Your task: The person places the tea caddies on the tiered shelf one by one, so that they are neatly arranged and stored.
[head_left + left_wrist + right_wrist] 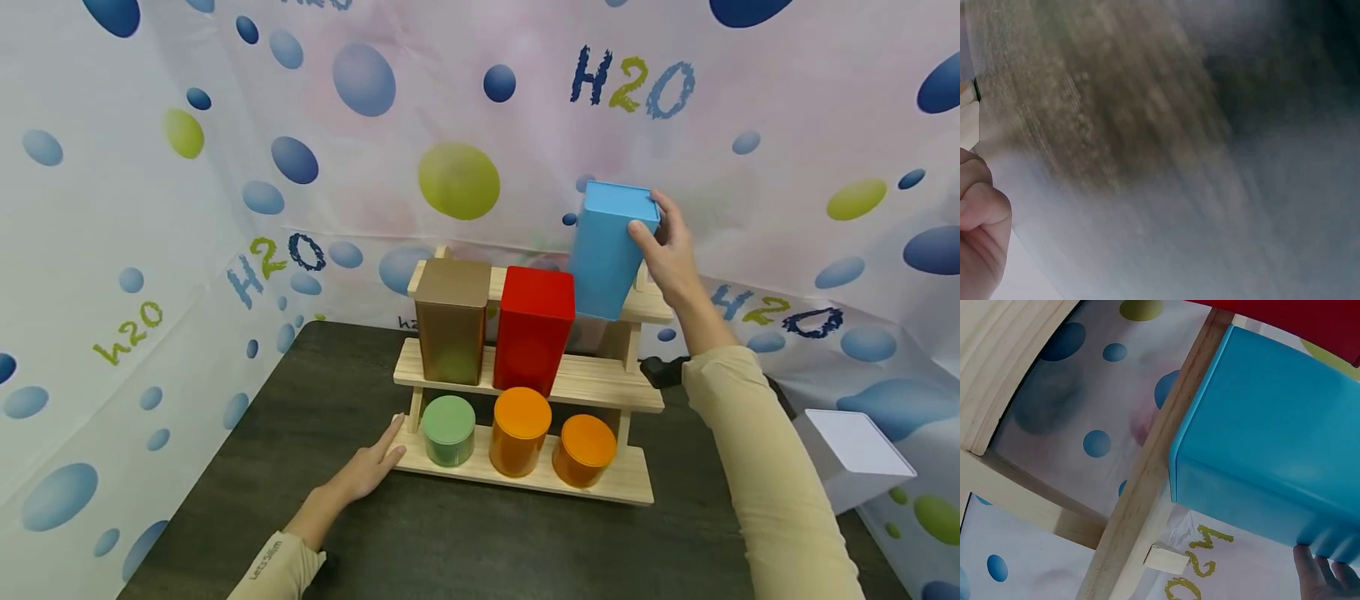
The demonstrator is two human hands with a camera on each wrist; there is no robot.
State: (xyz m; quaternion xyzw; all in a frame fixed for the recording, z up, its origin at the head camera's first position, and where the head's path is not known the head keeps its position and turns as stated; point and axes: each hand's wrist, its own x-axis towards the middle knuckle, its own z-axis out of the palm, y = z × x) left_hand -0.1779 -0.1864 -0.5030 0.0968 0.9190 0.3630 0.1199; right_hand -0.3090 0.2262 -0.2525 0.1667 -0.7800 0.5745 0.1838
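Observation:
In the head view my right hand (pixel 670 254) grips a tall light-blue canister (pixel 611 250) near its top, with the thumb on the front and the fingers at the far side. The canister leans slightly at the right part of the top shelf (pixel 647 308); whether its base rests there I cannot tell. Fingertips (pixel 1325 565) press its side in the right wrist view. My left hand (pixel 365 468) touches the left end of the wooden three-tier rack (pixel 465 477), fingers mostly straight. A red canister (pixel 534 329) and a brown canister (pixel 452 321) stand on the middle shelf.
The bottom shelf bears a green round jar (pixel 448 431) and two orange jars, one taller (pixel 521 433), one shorter (pixel 584 451). A white box (pixel 855 454) stands at the right. Behind the dark table (pixel 480 542) hangs a bubble-printed sheet (pixel 450 100).

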